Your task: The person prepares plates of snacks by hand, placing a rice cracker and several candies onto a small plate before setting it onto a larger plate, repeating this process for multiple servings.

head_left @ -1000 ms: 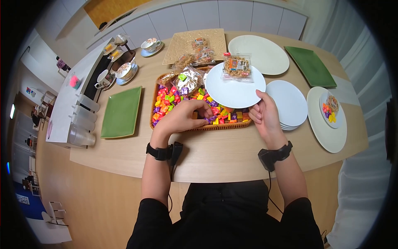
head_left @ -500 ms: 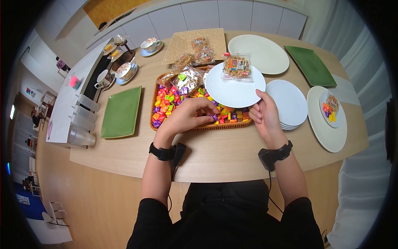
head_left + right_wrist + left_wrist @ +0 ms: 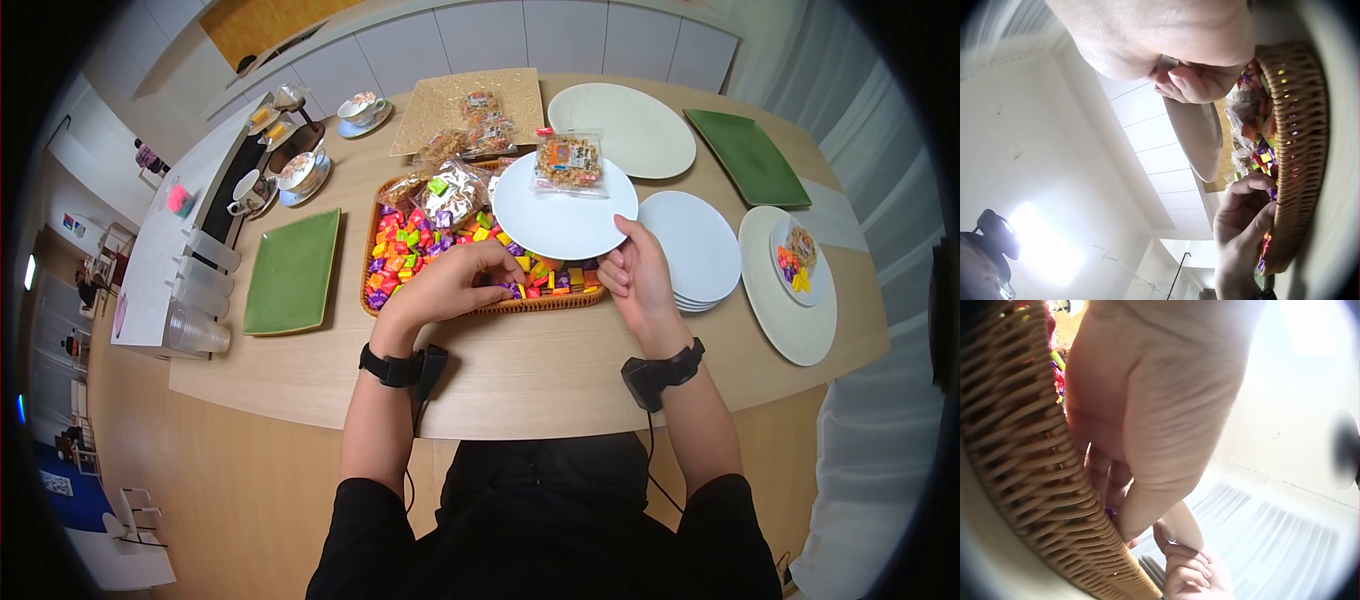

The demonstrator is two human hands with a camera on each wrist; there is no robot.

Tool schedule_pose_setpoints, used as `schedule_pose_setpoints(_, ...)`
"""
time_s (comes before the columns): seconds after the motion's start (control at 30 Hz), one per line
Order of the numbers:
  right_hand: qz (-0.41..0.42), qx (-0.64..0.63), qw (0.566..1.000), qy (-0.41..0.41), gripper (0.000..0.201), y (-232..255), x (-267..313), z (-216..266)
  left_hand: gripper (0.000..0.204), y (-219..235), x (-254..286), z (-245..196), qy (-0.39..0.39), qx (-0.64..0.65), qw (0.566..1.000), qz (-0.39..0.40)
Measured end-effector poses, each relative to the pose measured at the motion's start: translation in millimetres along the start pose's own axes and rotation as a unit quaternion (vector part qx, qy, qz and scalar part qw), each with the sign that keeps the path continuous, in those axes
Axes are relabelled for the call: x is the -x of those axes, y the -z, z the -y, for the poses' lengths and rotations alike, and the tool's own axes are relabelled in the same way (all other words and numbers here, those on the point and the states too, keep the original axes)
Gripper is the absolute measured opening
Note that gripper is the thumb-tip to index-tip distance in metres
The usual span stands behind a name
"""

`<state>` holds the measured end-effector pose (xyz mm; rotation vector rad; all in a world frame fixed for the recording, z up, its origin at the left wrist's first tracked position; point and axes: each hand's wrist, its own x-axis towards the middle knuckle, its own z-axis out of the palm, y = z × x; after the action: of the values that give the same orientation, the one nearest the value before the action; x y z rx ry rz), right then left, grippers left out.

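Across a pale wood table (image 3: 300,370), with white cabinets (image 3: 490,40) at twelve o'clock, the head view shows a wicker basket (image 3: 545,304) of bright wrapped candies (image 3: 400,258), its long axis running nine to three. The left hand (image 3: 450,285) dips in over its near rim, thumb and forefinger narrowed on a purple-wrapped candy (image 3: 1273,195). The right hand (image 3: 643,285) grips a round white plate (image 3: 560,230) at its five-o'clock edge, fingers curled beneath, thumb at the rim. The plate hangs over the basket's right end, a clear snack packet (image 3: 570,165) at its twelve o'clock, printed label up. A stack of white plates (image 3: 690,245) stands at three o'clock from the basket, a green rectangular plate (image 3: 292,272) at nine.

In the left wrist view, the basket wall slants from eleven to five beside the left hand, whose fingertips are partly hidden; the right hand holds the plate at six.

In the right wrist view, the plate appears nearly edge-on, its long axis pointing from the right hand at twelve toward five; the left hand reaches in from five.
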<state>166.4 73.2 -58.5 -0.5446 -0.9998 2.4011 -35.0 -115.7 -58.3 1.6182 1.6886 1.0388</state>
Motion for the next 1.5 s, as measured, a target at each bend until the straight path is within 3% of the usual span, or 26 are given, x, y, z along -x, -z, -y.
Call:
schedule_pose_setpoints(0.27, -0.004, -0.005, 1.000, 0.002, 0.024, -0.3, -0.5, -0.3, 0.017, 6.2, 0.8, -0.9, -0.020, -0.061, 0.998, 0.020)
schedule_pose_setpoints(0.47, -0.002, -0.012, 1.000, -0.002, 0.024, 1.2, -1.2, -0.8, 0.014, 18.0, 8.0, -13.9, 0.024, -0.027, 0.999, -0.018)
schedule_pose_setpoints(0.53, -0.003, -0.011, 1.000, -0.003, 0.024, 0.6, -1.8, -1.5, 0.012, 30.7, 12.4, -15.2, 0.011, -0.007, 0.996, -0.091)
schedule_pose_setpoints(0.6, -0.001, -0.006, 1.000, -0.004, 0.024, 0.8, -1.9, -2.3, 0.011, 35.5, 11.5, -16.2, -0.005, 0.058, 0.992, -0.113)
schedule_pose_setpoints(0.67, 0.003, 0.003, 1.000, -0.007, 0.024, 1.6, -2.2, -4.2, 0.011, 31.5, 0.3, -19.5, -0.021, 0.100, 0.973, -0.206)
schedule_pose_setpoints(0.93, 0.013, 0.012, 0.999, -0.031, 0.022, -1.8, 0.7, -7.9, 0.017, 8.7, -42.3, -43.5, -0.012, -0.035, 0.983, -0.179)
schedule_pose_setpoints(1.03, 0.014, 0.010, 1.000, -0.023, 0.022, -0.8, 0.6, -7.7, 0.023, 8.8, -43.6, -34.8, -0.069, -0.011, 0.969, -0.238)
schedule_pose_setpoints(1.2, 0.008, -0.001, 1.000, -0.013, 0.023, -1.1, 1.2, -6.6, 0.017, 27.0, -23.4, -16.5, -0.003, 0.033, 0.934, -0.355)
schedule_pose_setpoints(1.27, 0.000, -0.004, 1.000, -0.011, 0.023, -1.0, 1.2, -5.3, 0.018, 33.2, -15.8, 3.0, 0.020, 0.037, 0.937, -0.346)
schedule_pose_setpoints(1.4, -0.003, -0.015, 1.000, 0.002, 0.024, -1.4, 1.7, -3.4, 0.017, 26.3, -4.3, -8.6, 0.096, 0.042, 0.961, -0.257)
schedule_pose_setpoints(1.47, -0.003, -0.019, 1.000, 0.007, 0.024, 0.0, 0.7, -2.6, 0.018, 21.3, -3.8, -18.0, 0.112, -0.066, 0.978, -0.163)
schedule_pose_setpoints(1.5, -0.005, -0.020, 1.000, 0.009, 0.023, 1.2, -0.1, -3.1, 0.020, 18.8, -8.1, -14.8, 0.070, -0.098, 0.982, -0.145)
